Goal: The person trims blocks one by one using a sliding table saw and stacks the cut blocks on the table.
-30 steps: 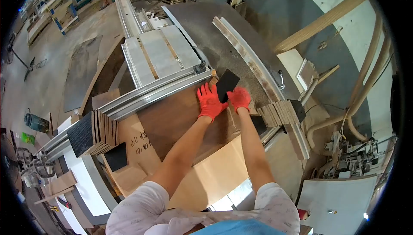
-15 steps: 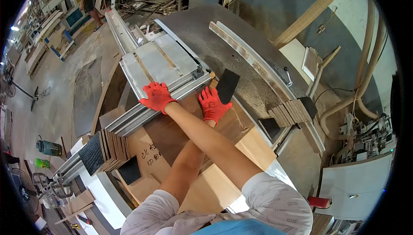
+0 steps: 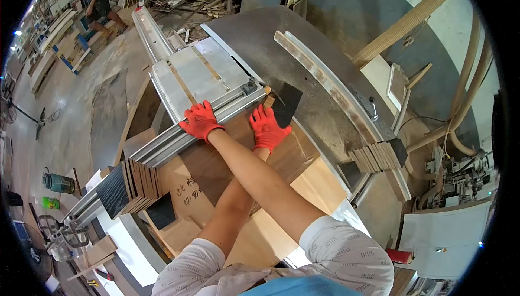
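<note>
My forearms cross, the right one over the left. My right hand (image 3: 200,122), in a red glove, is at the left with its fingers curled over the long aluminium fence (image 3: 168,147). To the right, my left hand (image 3: 268,129), also red-gloved, lies with fingers apart on a brown board (image 3: 216,171). Its fingertips are beside a small wooden block (image 3: 269,101). A black rectangular piece (image 3: 287,105) lies beside this hand, near the end of the fence. Whether the thumb touches that piece I cannot tell.
A stack of dark-faced boards (image 3: 142,179) stands by the fence at left; another stack (image 3: 379,155) is at right. A long rail (image 3: 330,82) crosses the grey saw table (image 3: 314,98). A person (image 3: 97,1) is in the far left background. Ribbed hoses (image 3: 409,20) hang at right.
The view has shifted slightly, and the saw table and rail appear farther right. Both hands keep their places on the fence and board. The background person has changed position.
</note>
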Tool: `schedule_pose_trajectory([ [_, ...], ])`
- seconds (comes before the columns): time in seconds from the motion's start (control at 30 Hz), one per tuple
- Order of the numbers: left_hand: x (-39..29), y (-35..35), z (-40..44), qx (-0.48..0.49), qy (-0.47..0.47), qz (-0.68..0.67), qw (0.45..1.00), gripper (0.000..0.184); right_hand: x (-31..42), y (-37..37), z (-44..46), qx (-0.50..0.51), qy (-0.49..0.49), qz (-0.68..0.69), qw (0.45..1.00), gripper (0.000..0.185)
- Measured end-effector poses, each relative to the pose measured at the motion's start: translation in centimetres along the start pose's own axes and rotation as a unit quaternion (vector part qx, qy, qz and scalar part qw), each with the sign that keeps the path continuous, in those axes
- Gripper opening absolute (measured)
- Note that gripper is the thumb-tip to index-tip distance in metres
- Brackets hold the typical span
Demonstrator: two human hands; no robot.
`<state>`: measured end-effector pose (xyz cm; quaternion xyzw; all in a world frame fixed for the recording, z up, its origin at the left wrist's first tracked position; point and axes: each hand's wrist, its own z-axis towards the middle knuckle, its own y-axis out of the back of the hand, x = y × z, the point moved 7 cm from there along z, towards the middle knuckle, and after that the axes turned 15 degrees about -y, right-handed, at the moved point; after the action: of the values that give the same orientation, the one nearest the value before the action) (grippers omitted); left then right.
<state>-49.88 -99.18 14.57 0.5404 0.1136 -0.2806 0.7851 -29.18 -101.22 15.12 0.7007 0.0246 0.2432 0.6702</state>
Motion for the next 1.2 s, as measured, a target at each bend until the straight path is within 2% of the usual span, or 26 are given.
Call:
schedule_pose_trajectory([
  [0.2, 0.8, -0.2, 0.9, 0.012, 0.013, 0.0, 1.0, 0.101, 0.0, -0.4, 1.0, 0.007, 0.009, 0.005, 1.0, 0.059],
  [0.3, 1.0, 0.0, 1.0, -0.056, -0.009, 0.019, 0.998, 0.092, -0.1, -0.6, 1.3, 0.013, 0.013, 0.016, 1.0, 0.062],
  [0.5, 1.8, -0.6, 1.6, -0.052, -0.004, 0.007, 0.999, 0.091, -0.3, -1.0, 2.0, 0.069, -0.01, 0.047, 0.996, 0.066],
  [0.6, 2.0, -0.6, 1.8, -0.046, 0.0, 0.006, 0.999, 0.091, 0.0, -0.8, 2.0, 0.081, -0.02, 0.02, 0.996, 0.067],
  [1.2, 1.1, -0.2, 0.8, -0.021, 0.006, 0.002, 1.0, 0.096, 0.1, -0.7, 1.0, 0.036, -0.029, 0.044, 0.998, 0.063],
])
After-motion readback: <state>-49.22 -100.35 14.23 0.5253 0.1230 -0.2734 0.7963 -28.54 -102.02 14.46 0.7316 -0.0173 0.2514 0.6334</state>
